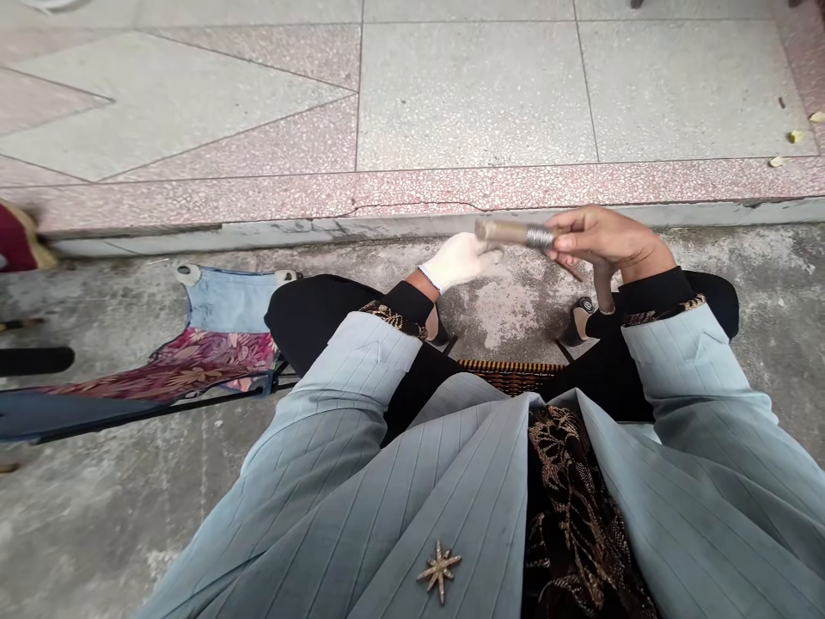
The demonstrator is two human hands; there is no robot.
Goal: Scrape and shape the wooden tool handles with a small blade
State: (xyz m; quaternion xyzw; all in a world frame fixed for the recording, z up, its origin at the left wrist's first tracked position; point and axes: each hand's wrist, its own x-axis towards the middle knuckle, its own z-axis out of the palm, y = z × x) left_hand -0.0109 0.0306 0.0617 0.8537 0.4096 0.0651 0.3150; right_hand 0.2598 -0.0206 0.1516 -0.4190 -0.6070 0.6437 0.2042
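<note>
My right hand [602, 236] is bare and closed around a wooden-handled tool. Its round, light-brown wooden handle [506, 231] points left, with silvery wire wound around it close to my fingers. A curved brownish piece [604, 288] shows below my palm; whether it belongs to the same tool I cannot tell. My left hand [456, 260] wears a white glove and is just below the handle's left end. Its slightly blurred fingers look stretched toward the right, and I cannot make out whether they touch the wood. A thin brown stick [570, 270] shows beneath my right hand.
A low step edge [387, 225] runs across in front of me, with terrazzo tiles [477, 94] beyond. Between my knees is a woven brown edge [509, 376]. To the left stands a fabric folding seat [235, 297] with a dark frame. A dark red item [16, 239] lies farther left.
</note>
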